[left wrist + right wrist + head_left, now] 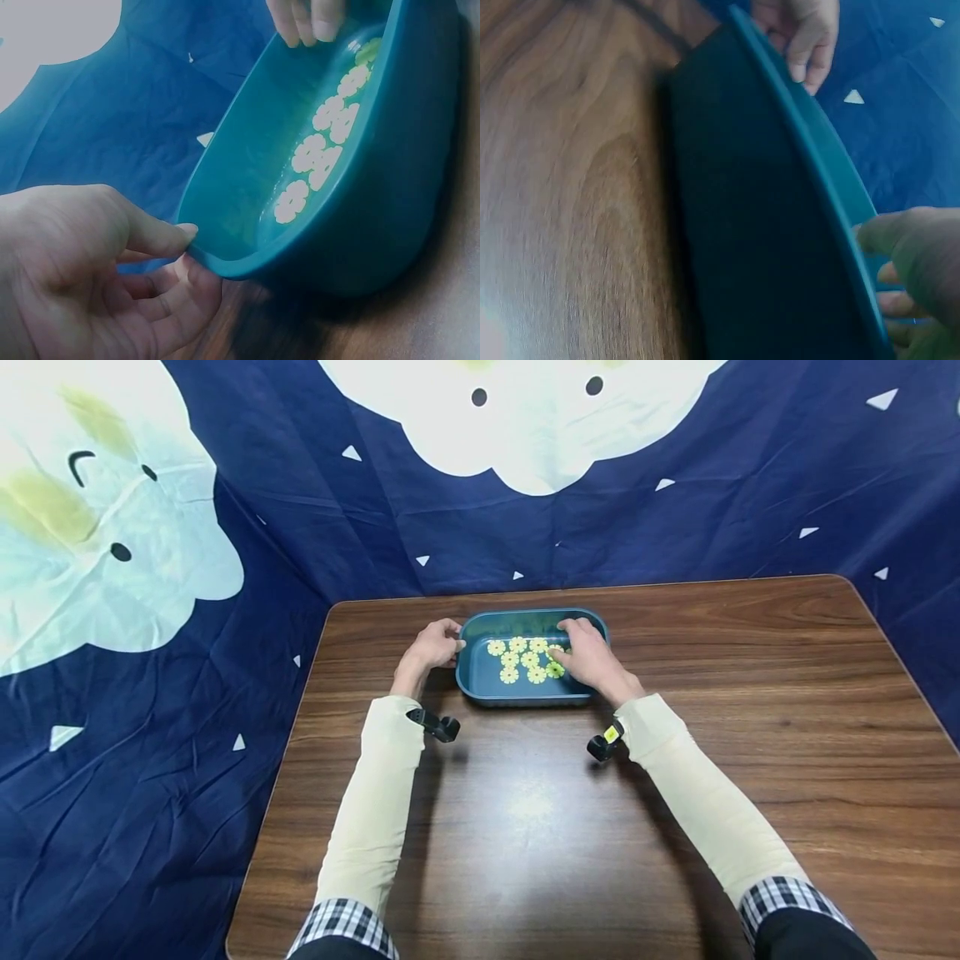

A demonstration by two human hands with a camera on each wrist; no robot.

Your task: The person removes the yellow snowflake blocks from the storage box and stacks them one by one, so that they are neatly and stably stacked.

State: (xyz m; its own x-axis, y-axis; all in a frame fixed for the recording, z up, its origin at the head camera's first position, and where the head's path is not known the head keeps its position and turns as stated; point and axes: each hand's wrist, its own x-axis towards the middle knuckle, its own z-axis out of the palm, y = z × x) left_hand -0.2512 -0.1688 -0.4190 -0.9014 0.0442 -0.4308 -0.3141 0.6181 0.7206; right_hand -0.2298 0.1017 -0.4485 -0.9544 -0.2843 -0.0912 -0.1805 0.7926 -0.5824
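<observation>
A teal rectangular tub (525, 700) with rounded corners stands on the table in the head view. Several pale yellow flower-shaped pieces (509, 675) lie spread over its floor; one greener flower (555, 669) is at the right. My left hand (435, 645) pinches the rim at the left end, thumb on top and fingers beneath, as the left wrist view shows. My right hand (594, 656) reaches over the right end into the tub, fingers and thumb spread and overlapping the flowers there. Nothing shows between its fingers. The tub's wall hides the flowers in the right wrist view.
The brown wooden table (750, 693) extends widely to the right and toward me. A dark blue cloth (285, 527) with white cloud faces hangs behind and at the left. A black wrist camera (435, 725) sits on the left wrist, another camera (604, 742) on the right.
</observation>
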